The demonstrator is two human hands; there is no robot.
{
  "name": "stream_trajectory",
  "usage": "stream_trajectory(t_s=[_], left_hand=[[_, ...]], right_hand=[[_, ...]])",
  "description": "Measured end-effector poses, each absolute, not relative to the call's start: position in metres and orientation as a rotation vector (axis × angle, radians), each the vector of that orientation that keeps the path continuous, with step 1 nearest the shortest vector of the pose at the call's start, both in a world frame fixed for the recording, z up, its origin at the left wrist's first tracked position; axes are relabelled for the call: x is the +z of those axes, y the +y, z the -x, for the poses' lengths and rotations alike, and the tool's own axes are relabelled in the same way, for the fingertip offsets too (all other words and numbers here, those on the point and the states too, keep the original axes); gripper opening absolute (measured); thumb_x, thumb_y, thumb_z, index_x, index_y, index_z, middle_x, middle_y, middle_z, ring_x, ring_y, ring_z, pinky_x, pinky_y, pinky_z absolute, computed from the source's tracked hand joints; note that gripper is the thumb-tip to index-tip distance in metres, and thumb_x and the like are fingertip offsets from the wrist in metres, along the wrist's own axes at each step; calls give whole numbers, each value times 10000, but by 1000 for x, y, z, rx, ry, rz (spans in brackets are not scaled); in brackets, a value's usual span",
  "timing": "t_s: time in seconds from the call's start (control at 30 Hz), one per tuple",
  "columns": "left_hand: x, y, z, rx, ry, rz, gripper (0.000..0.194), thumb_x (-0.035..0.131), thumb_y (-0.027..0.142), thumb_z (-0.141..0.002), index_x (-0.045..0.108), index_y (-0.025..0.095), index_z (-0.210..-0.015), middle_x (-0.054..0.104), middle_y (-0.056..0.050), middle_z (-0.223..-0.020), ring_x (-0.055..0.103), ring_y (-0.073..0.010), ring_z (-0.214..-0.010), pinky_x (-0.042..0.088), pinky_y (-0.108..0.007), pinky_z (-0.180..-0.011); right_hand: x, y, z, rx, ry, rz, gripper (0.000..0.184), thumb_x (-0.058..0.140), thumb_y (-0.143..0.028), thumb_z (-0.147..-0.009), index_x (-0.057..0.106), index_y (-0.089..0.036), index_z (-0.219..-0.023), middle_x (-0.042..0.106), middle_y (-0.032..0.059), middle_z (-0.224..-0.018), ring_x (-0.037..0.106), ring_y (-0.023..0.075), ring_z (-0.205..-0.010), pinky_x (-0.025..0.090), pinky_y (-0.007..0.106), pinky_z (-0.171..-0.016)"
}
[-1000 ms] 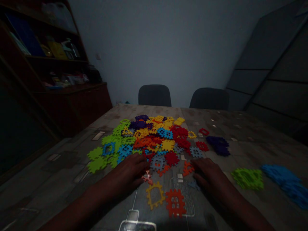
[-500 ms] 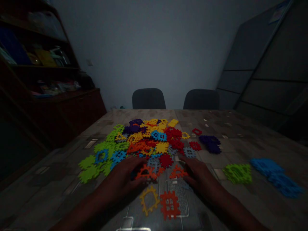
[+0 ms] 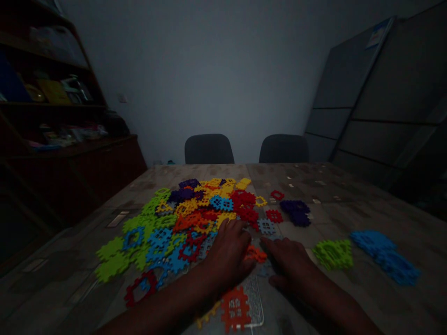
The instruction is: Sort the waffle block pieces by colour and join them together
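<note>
My left hand reaches palm down over the near edge of a pile of interlocking plastic building tiles, its fingers stretched forward and thumb apart. Under its fingertips lies a yellow tile. Facing it, my right hand rests low over the table, with fingers extended and nothing visible in it. Between the two hands are orange tiles. Closer to me, an orange window tile lies flat, beside a yellow frame tile partly hidden by my left forearm. A red frame tile lies left of that forearm.
Green tiles spread along the pile's left side. To the right lie stacks of purple tiles, green tiles and blue tiles. Two chairs stand behind the table, with a shelf cabinet at left.
My left hand has moved right, from the front left of the pile toward my right hand. The view has shifted slightly. Red frame tiles formerly behind my left arm now show.
</note>
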State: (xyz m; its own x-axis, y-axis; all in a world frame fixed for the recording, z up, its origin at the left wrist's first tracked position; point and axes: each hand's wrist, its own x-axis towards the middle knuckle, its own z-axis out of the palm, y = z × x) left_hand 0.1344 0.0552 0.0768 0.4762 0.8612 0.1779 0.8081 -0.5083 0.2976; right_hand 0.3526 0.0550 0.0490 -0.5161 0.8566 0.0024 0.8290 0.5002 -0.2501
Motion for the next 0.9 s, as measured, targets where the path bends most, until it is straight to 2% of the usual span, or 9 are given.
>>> stream_trajectory(t_s=[0.17,0.3,0.37,0.47,0.57,0.63,0.7,0.77,0.9], left_hand=[[68,57,-139,426,1408,-2559,285,823,309,-786,672,173,-986,558,-134,-1374,462,-354,-1301,262,-618,-1155],[70,55,-125,448,1432,-2537,468,816,379,-799,647,173,-1184,495,-176,-1472,410,-397,-1368,264,-666,-1145],[72,56,-105,557,1453,-2525,429,741,335,-857,625,197,-1246,514,-163,-1462,442,-375,-1347,311,-637,-1131],[74,59,-61,733,1470,-2504,255,576,243,-933,660,227,-1173,617,-119,-1334,532,-310,-1251,404,-542,-1084],[73,58,-23,725,1494,-2482,224,486,219,-959,700,210,-1027,659,-112,-1231,589,-281,-1155,489,-463,-985],[70,52,-13,690,1467,-2482,193,529,237,-943,719,214,-972,656,-103,-1231,594,-277,-1152,498,-439,-975],[66,44,-16,616,1405,-2509,132,634,275,-903,736,239,-978,621,-92,-1319,550,-304,-1239,454,-477,-1046],[64,38,-26,480,1337,-2563,192,691,277,-879,729,277,-1068,531,-88,-1458,445,-350,-1367,346,-574,-1133],[65,33,-40,292,1367,-2633,321,639,216,-917,654,297,-1227,409,-112,-1571,288,-383,-1478,182,-709,-1160]], right_hand=[[51,66,-361,164,-2566,1553,663,686,-43,-731,584,-212,-1364,717,152,-1153,621,359,-1084,404,548,-980],[58,66,-358,206,-2501,1493,551,696,-66,-752,638,-214,-1280,714,149,-1142,623,365,-1079,423,548,-964],[61,63,-353,265,-2473,1420,521,670,-100,-808,613,-216,-1313,686,146,-1223,600,347,-1131,422,520,-981],[58,58,-343,354,-2503,1241,501,626,-151,-881,557,-214,-1373,640,138,-1304,558,321,-1188,406,488,-1003],[47,56,-331,381,-2556,1131,461,615,-121,-882,579,-222,-1330,655,116,-1252,561,304,-1157,383,479,-1007],[39,56,-325,361,-2568,1109,432,599,-80,-875,608,-230,-1280,674,98,-1183,579,288,-1103,381,460,-985],[33,58,-322,338,-2575,1096,392,562,-63,-896,632,-239,-1240,688,84,-1122,593,268,-1049,384,432,-953],[29,60,-323,324,-2591,1077,377,528,-66,-921,638,-248,-1232,693,80,-1099,600,255,-1018,383,410,-929],[27,65,-328,306,-2645,1076,360,539,-108,-934,639,-257,-1245,704,81,-1096,612,254,-1010,377,406,-920]])
